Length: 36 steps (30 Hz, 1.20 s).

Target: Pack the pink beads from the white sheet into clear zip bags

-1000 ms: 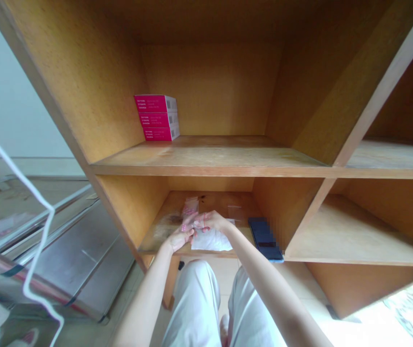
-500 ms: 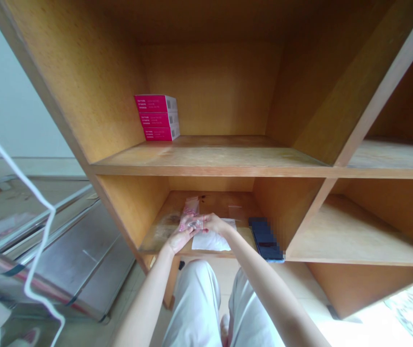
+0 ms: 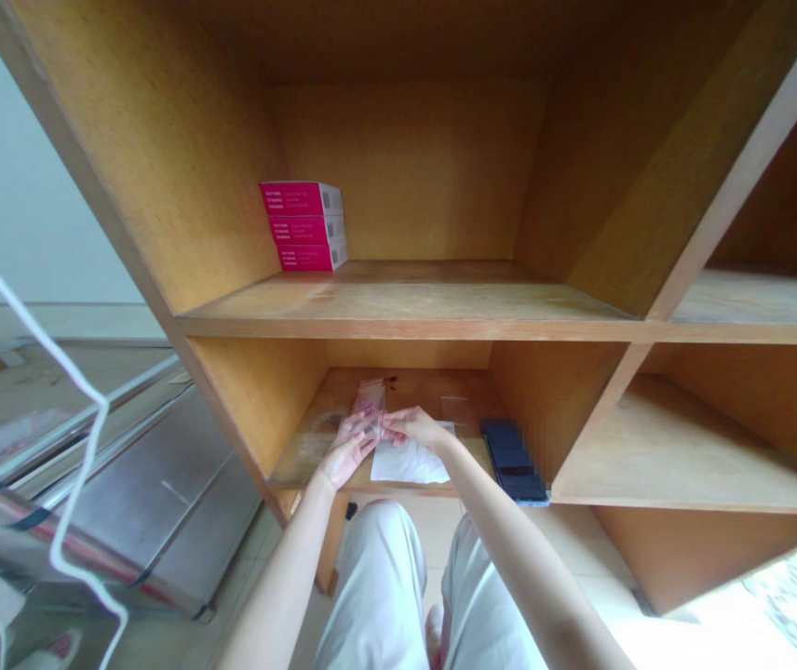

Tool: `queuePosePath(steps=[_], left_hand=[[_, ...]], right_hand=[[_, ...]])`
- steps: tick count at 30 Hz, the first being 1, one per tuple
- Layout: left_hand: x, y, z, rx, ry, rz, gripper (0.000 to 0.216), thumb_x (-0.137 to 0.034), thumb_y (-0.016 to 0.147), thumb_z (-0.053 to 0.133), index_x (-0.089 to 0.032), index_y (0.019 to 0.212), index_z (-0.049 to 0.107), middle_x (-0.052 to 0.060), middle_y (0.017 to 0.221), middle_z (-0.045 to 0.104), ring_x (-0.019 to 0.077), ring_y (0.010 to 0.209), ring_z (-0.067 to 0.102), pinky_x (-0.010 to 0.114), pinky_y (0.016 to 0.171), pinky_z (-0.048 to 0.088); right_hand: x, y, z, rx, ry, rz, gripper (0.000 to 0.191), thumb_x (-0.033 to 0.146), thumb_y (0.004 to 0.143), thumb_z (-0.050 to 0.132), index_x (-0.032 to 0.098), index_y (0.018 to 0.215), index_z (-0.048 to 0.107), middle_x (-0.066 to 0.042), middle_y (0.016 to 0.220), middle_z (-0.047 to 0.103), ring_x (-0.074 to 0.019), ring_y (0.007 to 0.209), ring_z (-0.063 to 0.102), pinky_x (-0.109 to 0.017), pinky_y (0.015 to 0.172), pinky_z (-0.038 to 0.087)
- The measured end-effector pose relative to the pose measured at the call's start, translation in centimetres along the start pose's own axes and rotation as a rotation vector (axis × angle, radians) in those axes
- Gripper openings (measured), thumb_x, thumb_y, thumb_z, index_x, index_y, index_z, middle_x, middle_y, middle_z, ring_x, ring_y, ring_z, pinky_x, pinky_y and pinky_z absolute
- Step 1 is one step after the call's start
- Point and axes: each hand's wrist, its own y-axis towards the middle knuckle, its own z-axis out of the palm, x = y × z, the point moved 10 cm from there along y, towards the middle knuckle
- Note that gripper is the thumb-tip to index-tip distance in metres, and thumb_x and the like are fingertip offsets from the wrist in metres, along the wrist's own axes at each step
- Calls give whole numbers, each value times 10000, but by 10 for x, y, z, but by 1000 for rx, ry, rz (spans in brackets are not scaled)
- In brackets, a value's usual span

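Note:
Inside the lower shelf compartment, my left hand (image 3: 346,453) and my right hand (image 3: 415,426) meet over a small clear plastic bag (image 3: 376,426). My left hand holds the bag from the left, palm turned partly up. From the right, the fingers of my right hand pinch its edge; their tips are partly hidden. Just behind my left hand lies more clear plastic packaging with pink print (image 3: 371,395). A white sheet (image 3: 409,463) lies on the shelf board beneath and in front of my right hand.
A dark phone-like device (image 3: 514,462), partly pixelated, lies at the compartment's right side. Three stacked pink boxes (image 3: 305,229) stand on the upper shelf (image 3: 405,302). To the left are a metal-framed cart (image 3: 182,493) and a hanging white cable (image 3: 81,377).
The clear bag has shifted slightly and now sits more upright between my hands. My left hand's fingers have turned upward around it, and my right hand has moved slightly up.

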Motion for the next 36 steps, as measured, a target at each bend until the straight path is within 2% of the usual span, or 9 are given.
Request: queuePosePath(steps=[4,9,11,15,22,27,36], left_hand=[[0,0,-6,-27,-8,5,376,-152,737,601,-259,1067,456,31,1252,471,121,981,563,288,902,409],[0,1,-8,-37,-17,14,374,-176,722,624,-240,1055,463,53,1250,478,165,1082,511,296,928,387],[-1,1,-8,-41,-20,16,371,-179,723,624,-238,1054,467,57,1254,475,170,1094,503,296,931,385],[-1,1,-8,-45,-19,15,364,-163,729,615,-241,1054,472,57,1257,474,165,1091,506,299,936,382],[0,1,-11,-40,-14,21,371,-168,723,621,-240,1055,473,61,1267,466,181,1110,493,325,944,380],[0,2,-10,-30,-20,29,369,-175,726,619,-237,1057,467,66,1263,470,185,1107,496,325,941,384],[1,1,-8,-52,-8,0,372,-156,718,624,-222,1048,466,75,1238,491,179,1096,504,299,924,397]], right_hand=[[1,2,-18,-113,40,-36,292,337,661,617,139,870,664,-39,683,657,-100,468,526,-252,522,423],[-11,-2,-55,-530,161,-136,320,395,706,522,123,828,638,-97,809,662,-167,691,597,-286,660,451],[-21,-4,-57,-612,213,-167,359,416,746,442,130,868,621,-112,891,654,-189,818,599,-298,736,446],[-43,2,-51,-652,271,-172,465,430,807,282,131,1020,568,-117,1056,609,-194,983,557,-310,835,407],[-66,12,-45,-746,264,-105,647,501,829,88,106,1160,479,-132,1182,531,-194,1079,500,-318,882,377],[-68,12,-42,-791,248,-107,632,496,833,82,127,1150,486,-126,1191,525,-189,1095,489,-314,890,371],[-74,12,-37,-769,295,-143,632,493,840,80,122,1168,473,-128,1183,534,-189,1088,492,-321,881,365]])
